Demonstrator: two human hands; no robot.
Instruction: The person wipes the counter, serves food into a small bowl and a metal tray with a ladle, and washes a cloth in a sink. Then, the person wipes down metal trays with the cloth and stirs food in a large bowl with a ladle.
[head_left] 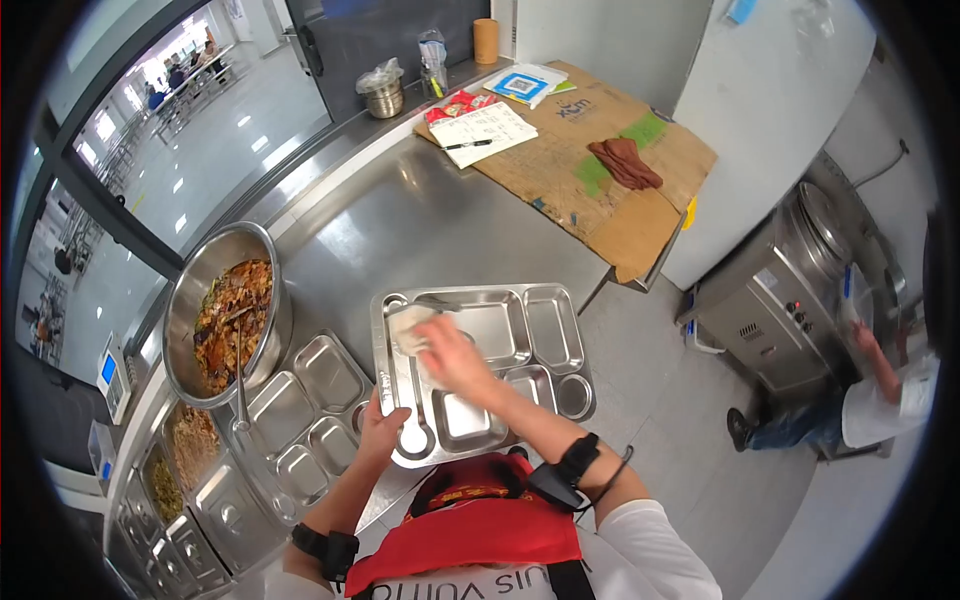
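A stainless steel compartment tray (550,328) is tilted up in front of me above the counter's near edge. My left hand (382,428) grips its lower left edge, with the thumb over the rim and the other fingers hidden underneath. My right hand (450,352), slightly blurred, presses a whitish cloth (408,328) against the upper left part of the tray. Its fingers are closed on the cloth. Left of my left hand, another steel compartment tray (325,372) lies on the counter.
A large steel bowl (280,315) of cooked food with a ladle (240,395) stands left, beside food pans (195,440). Cardboard (590,115) at the back bears a notebook (480,130) and a brown cloth (625,162). Another person (880,400) works at the right near a steel appliance (765,325).
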